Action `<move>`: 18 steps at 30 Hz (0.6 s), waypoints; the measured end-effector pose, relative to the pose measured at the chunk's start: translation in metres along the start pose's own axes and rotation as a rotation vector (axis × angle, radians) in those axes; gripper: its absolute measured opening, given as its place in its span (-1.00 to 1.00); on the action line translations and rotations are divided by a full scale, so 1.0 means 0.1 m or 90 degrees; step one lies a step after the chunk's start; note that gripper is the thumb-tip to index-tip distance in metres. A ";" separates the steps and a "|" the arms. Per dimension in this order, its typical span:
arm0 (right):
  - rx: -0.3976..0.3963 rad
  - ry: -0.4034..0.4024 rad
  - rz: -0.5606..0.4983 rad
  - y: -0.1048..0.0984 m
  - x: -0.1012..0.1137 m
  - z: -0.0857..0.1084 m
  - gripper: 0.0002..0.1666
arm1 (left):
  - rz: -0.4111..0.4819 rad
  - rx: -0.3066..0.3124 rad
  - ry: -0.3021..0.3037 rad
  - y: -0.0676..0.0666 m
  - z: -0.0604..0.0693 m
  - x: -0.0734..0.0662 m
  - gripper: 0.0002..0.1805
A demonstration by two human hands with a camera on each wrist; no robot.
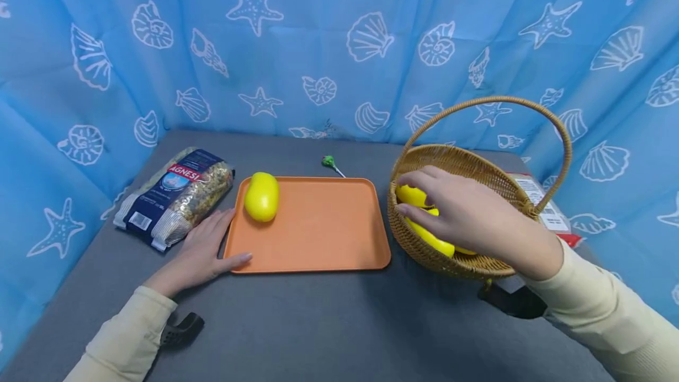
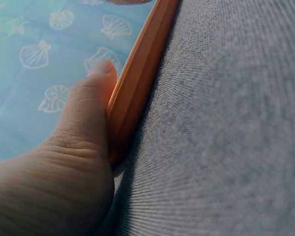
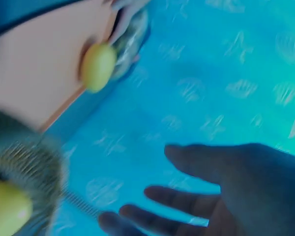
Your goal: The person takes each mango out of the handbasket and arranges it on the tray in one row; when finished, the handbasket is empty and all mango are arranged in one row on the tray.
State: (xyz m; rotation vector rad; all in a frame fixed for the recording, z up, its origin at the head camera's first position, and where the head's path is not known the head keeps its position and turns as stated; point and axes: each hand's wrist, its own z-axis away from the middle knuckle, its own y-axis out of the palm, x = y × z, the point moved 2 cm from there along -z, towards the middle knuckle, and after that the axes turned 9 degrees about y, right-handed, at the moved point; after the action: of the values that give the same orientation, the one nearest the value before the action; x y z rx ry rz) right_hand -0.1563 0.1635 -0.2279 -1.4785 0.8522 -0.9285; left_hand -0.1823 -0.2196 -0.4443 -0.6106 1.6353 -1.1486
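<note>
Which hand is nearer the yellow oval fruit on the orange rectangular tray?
Left. The left hand touches the tray, left of the fruit; the right hand is farther right, at the brown wicker basket.

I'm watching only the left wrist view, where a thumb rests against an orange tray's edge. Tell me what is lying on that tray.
Observer: The head view shows one smooth yellow fruit-like object on the orange tray, toward its left end.
Operator: Now report where the right hand is working.
Observer: The right hand is at the opening of the wicker basket, close to the yellow pieces inside; whether it touches them, I can't tell.
</note>
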 end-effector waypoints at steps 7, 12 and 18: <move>0.099 0.155 -0.037 0.14 -0.62 -0.28 -0.39 | 0.011 -0.007 0.023 0.06 0.01 0.05 0.17; 0.181 0.206 -0.065 0.30 -0.86 -0.46 -0.22 | 0.009 -0.002 0.011 0.06 0.02 0.04 0.18; 0.273 0.263 -0.093 0.42 -0.94 -0.61 0.02 | 0.002 0.006 -0.003 -0.01 0.02 0.00 0.19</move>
State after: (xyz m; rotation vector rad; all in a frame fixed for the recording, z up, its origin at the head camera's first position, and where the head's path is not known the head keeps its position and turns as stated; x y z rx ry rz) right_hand -0.2521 0.2184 -0.2746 -0.9999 0.7787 -1.4582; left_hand -0.1810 -0.2209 -0.4440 -0.6033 1.6255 -1.1510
